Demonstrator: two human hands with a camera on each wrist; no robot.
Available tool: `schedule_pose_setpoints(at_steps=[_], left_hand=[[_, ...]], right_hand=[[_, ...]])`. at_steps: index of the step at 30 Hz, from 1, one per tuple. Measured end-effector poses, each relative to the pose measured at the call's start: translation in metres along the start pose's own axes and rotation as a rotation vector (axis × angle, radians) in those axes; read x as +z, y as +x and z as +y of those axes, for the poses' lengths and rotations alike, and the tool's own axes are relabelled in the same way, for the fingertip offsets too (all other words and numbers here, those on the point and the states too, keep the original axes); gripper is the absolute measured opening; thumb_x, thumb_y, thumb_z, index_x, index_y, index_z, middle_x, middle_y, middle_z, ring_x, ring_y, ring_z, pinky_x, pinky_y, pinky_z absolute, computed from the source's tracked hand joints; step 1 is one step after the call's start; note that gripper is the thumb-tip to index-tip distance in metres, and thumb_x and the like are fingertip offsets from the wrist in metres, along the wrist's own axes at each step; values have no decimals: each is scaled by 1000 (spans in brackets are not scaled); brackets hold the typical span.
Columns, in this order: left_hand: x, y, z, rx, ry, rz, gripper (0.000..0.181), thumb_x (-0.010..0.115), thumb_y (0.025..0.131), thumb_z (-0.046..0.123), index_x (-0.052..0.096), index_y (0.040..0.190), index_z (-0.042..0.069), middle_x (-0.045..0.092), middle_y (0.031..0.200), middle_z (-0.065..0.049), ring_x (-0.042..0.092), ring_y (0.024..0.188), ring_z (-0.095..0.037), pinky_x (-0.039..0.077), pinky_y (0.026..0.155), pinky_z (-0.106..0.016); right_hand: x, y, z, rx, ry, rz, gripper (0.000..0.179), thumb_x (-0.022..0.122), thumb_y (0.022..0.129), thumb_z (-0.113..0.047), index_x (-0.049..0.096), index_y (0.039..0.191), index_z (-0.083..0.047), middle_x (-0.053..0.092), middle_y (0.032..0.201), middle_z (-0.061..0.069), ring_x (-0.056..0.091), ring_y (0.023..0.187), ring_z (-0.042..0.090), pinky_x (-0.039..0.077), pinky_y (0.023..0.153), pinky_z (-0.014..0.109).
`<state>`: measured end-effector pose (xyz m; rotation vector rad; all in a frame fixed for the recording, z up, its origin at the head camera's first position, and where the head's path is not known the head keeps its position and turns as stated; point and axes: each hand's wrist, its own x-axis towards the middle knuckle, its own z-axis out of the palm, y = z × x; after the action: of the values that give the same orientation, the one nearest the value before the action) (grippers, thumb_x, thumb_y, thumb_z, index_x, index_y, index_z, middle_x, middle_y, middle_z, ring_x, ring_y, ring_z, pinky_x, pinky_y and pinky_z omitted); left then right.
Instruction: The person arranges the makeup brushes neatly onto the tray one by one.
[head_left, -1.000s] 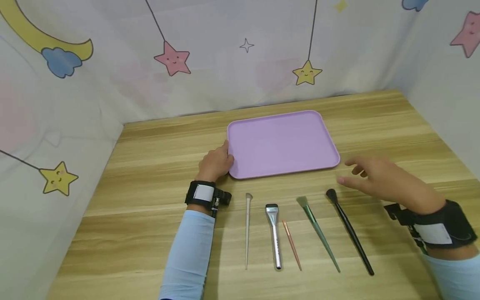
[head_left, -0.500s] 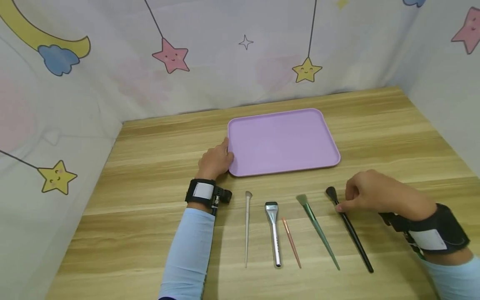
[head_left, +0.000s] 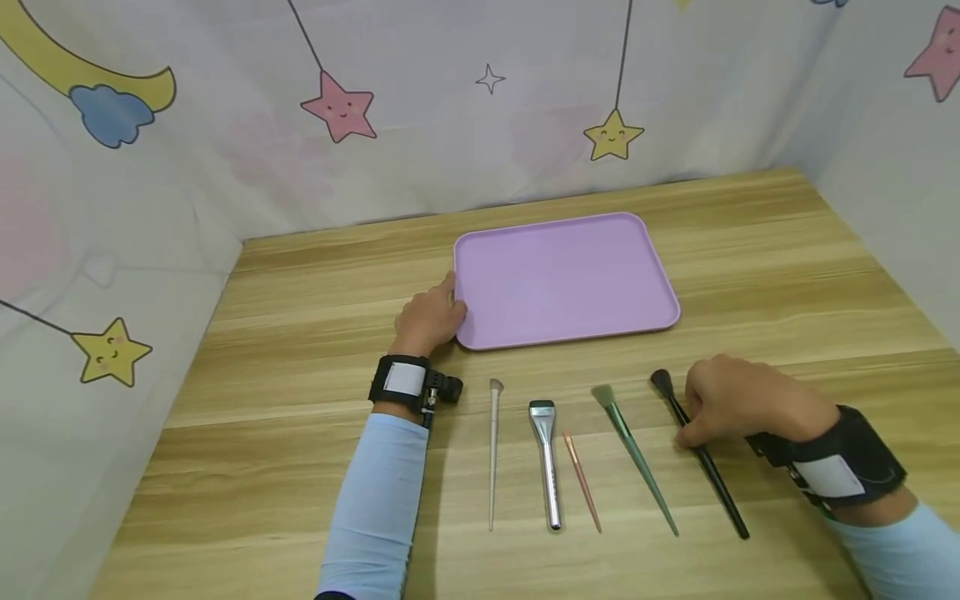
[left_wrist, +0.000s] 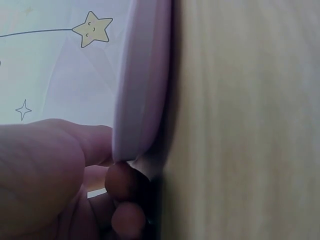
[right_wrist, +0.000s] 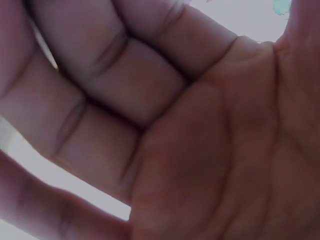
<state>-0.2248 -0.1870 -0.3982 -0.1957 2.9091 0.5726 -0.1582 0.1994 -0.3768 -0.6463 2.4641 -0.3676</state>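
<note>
A lilac rectangular tray (head_left: 566, 279) lies flat at the back of the table. My left hand (head_left: 430, 319) grips its left rim; in the left wrist view the thumb (left_wrist: 92, 142) lies over the rim and curled fingertips (left_wrist: 122, 182) sit beneath it. On the right, a black-handled makeup brush (head_left: 722, 492) lies slanted, dark bristles toward the tray. My right hand (head_left: 738, 400) bends over its handle and pinches it, thumb on the near side; the other fingertips are hidden. The right wrist view shows only the palm (right_wrist: 195, 150) and bent fingers, no brush.
Left of the black brush lie several others in a row: a green brush (head_left: 637, 458), a small copper-pink brush (head_left: 583, 486), a wide silver flat brush (head_left: 550, 475) and a thin pale brush (head_left: 493, 467). A star-printed cloth (head_left: 450, 167) hangs behind the wooden table (head_left: 300, 333).
My right hand has come down from beside the tray's right corner onto the black brush's handle, its fingers curling in. The left hand stays on the tray rim.
</note>
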Motion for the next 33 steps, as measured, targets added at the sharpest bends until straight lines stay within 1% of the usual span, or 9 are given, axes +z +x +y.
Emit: schedule_pose_setpoints(at_steps=[4,8,11,14,17,19,25,29,33], left_hand=[[0,1,0,-4,5,-2,64,42,101,34,26,162,20,47,152,-14,56,102,-35,47,77,-49],[1,1,-1,-11,3,-1,65,42,101,35,26,162,21,46,153,-13,57,109,-37,48,80,-51],[2,2,-1,-14,-6,-2,65,42,100,35,26,162,21,45,153,-13,56,112,-37,47,82,-52],[2,2,-1,-17,-17,-1,66,42,99,34,26,162,21,45,153,-13,56,108,-36,47,81,-51],[2,1,0,-18,-24,2,67,43,98,35,26,162,20,46,153,-13,55,103,-35,46,77,-48],[1,1,0,-19,-24,-1,68,43,98,36,26,162,20,45,153,-13,55,102,-35,46,75,-47],[1,1,-1,-13,-26,-7,70,43,96,37,26,162,18,44,154,-13,55,102,-35,45,73,-46],[2,1,-1,-12,-31,3,69,44,96,36,28,161,17,45,154,-13,56,108,-35,47,78,-49],[2,1,-1,-10,-48,9,66,44,96,35,34,159,16,47,152,-13,55,111,-36,47,83,-51]], right_hand=[[1,2,2,-46,29,5,33,83,74,-32,59,57,-17,47,54,-10,42,49,7,34,47,27],[-2,4,6,-82,73,27,25,78,77,-25,62,59,-17,49,55,-9,43,49,8,36,47,27],[-4,5,8,-103,110,64,19,75,81,-22,64,65,-15,50,57,-8,44,50,8,39,49,27],[-6,6,9,-127,133,123,15,72,85,-20,66,73,-13,49,58,-8,44,51,8,39,51,27],[-8,8,9,-132,148,174,11,70,87,-18,67,80,-10,48,59,-7,44,52,9,39,53,27],[-9,8,8,-133,163,201,10,69,87,-16,67,85,-6,50,61,-6,46,54,10,39,54,28],[-14,12,7,-123,190,266,22,70,85,-12,69,100,5,62,76,0,53,64,13,46,58,30],[-19,15,6,-123,190,327,20,73,86,-12,71,98,4,66,78,0,57,66,13,49,58,31],[-25,16,4,-75,234,342,19,74,89,-18,72,93,0,65,72,-1,59,60,15,48,54,31]])
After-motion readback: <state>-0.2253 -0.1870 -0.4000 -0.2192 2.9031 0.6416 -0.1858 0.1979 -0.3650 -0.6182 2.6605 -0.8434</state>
